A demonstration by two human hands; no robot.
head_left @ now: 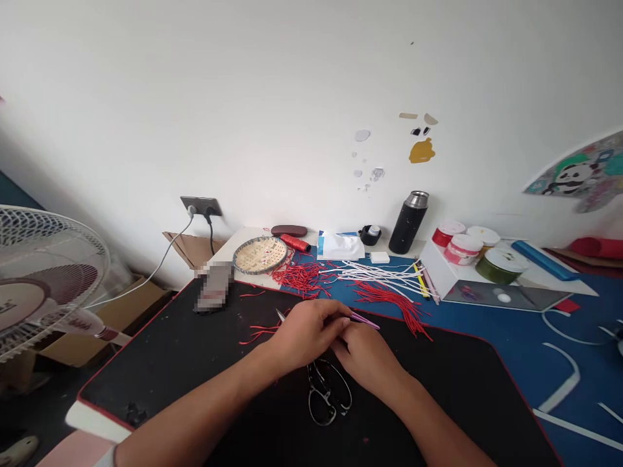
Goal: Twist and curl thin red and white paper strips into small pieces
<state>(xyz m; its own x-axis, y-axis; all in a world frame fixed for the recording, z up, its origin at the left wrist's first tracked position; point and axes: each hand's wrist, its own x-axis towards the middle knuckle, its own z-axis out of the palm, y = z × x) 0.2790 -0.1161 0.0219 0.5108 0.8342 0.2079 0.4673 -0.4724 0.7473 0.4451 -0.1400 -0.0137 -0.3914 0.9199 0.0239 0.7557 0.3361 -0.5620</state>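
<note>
the mat [204, 353] lies on the near part of the worktop [479, 324]. above its far half, the left hand [307, 332] and right hand [364, 353] meet, the scissors [322, 415] lying on the mat beneath them and a slim tool [366, 320] jutting out past the right fingers. loose threads [256, 334] lie left of the hands. beyond the mat's far edge, from left to right, stand or lie a basket [260, 255], a spool [295, 243], a cord pile [299, 275], a tissue pack [341, 246] and a flask [409, 224], with strips [384, 275] before the last two. toward the worktop's far right corner, tubs [462, 250] rest on a box [506, 296].
</note>
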